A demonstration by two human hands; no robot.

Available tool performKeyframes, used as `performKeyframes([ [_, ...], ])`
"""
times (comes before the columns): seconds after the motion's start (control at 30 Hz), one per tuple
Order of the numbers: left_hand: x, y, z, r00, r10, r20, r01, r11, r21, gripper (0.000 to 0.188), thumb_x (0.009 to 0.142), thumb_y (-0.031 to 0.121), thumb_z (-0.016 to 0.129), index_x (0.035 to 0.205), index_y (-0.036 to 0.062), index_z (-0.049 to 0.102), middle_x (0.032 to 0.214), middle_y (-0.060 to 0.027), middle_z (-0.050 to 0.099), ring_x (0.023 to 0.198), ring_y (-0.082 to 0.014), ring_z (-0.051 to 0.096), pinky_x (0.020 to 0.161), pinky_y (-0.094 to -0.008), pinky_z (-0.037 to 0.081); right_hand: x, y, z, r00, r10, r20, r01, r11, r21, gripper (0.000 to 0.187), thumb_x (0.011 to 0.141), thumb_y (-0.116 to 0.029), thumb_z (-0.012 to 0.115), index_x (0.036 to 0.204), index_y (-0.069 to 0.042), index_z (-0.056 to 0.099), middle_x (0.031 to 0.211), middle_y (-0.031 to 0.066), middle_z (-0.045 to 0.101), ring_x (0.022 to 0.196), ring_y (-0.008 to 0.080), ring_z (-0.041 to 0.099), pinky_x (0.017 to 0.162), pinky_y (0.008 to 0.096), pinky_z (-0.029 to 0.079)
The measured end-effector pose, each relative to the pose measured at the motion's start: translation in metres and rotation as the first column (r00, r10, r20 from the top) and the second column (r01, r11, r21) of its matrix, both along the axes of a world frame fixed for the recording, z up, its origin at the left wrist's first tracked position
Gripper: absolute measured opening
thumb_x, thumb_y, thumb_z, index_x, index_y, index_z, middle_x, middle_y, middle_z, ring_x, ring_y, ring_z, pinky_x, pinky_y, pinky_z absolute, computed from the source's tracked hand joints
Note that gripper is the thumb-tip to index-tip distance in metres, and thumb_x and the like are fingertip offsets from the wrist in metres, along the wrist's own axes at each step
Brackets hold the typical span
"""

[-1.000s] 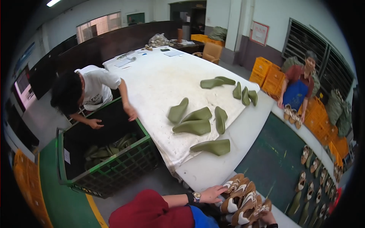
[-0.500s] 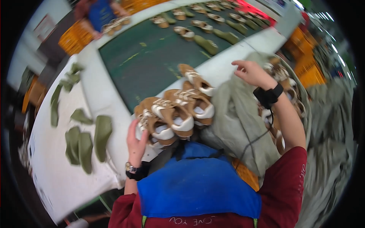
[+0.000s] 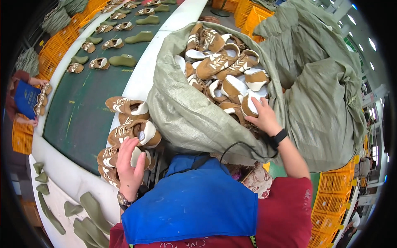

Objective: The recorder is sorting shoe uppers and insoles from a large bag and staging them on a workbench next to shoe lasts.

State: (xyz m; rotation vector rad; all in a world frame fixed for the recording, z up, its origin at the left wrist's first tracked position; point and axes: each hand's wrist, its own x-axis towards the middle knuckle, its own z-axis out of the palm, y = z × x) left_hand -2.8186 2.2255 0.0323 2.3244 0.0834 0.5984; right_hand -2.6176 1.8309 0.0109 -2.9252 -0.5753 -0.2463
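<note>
My right hand (image 3: 264, 118) reaches into a large grey-green woven sack (image 3: 182, 120) full of brown sneakers with white heels and laces. Its thumb and fingers close around a brown-and-white shoe (image 3: 249, 104) at the sack's near side. On the white table edge, several more sneakers (image 3: 124, 131) stand in a stacked row, heels toward me. At the near end of this row my left hand (image 3: 130, 167) rests against the shoes, fingers stretched and thumb apart. The shoes behind that palm are partly hidden.
A green conveyor belt (image 3: 78, 118) carries shoes and olive shoe lasts (image 3: 123, 60) on its far part. More lasts (image 3: 94, 208) lie on the white table at left. A co-worker (image 3: 25, 99) handles shoes across the belt. Orange crates (image 3: 335, 194) stand at right.
My view has swung to the right. The right hand has gone from above the sack's edge down into it, onto a shoe. My left hand stays by the row of shoes.
</note>
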Motion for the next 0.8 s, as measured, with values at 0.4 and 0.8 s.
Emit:
performKeyframes([
  [0.4, 0.025, -0.039, 0.0, 0.896, -0.423, -0.133, 0.255, 0.736, -0.627, 0.063, 0.082, 0.014, 0.063, 0.136, 0.0049, 0.03, 0.128, -0.0156, 0.048, 0.119, -0.024, 0.045, 0.098, -0.0348, 0.036, -0.121, 0.096, 0.089, 0.879, 0.449, 0.161, -0.477, 0.839, 0.262, 0.042, 0.058, -0.007, 0.068, 0.099, -0.012, 0.063, 0.111, 0.0147, 0.052, 0.11, 0.0418, 0.045, 0.091, 0.0464, 0.041],
  [0.8, 0.053, -0.041, 0.005, 0.91, -0.413, 0.047, 0.118, 0.147, -0.982, 0.072, 0.085, 0.025, 0.059, 0.14, 0.0123, 0.015, 0.135, -0.0089, 0.037, 0.12, -0.0218, 0.042, 0.099, -0.0371, 0.038, -0.107, 0.165, 0.089, 0.186, 0.965, 0.187, -0.957, 0.135, 0.255, 0.014, 0.071, -0.012, 0.057, 0.082, -0.003, 0.059, 0.103, 0.013, 0.055, 0.106, 0.0324, 0.05, 0.088, 0.0391, 0.043],
])
